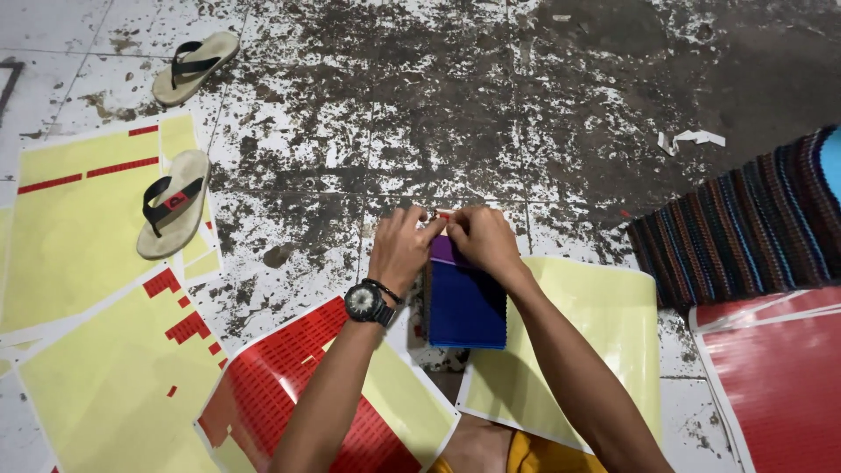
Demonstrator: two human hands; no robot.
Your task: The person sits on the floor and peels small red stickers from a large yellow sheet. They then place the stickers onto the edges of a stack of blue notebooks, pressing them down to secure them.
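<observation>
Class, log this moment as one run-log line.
left hand: pinching top edge of blue stack | right hand: pinching same edge | floor: stained tiles

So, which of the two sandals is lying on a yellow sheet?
The nearer sandal, the one with the red patch on its black strap. It rests on the yellow sheet. The farther sandal, with a plain black strap, lies on the bare floor.

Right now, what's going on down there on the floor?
A person sits on a worn tiled floor, working both hands at the top edge of a blue and purple stack of sheets. The left hand, with a wristwatch, and the right hand pinch something small there. Red and yellow sticker sheets and two flip-flops lie around.
</observation>
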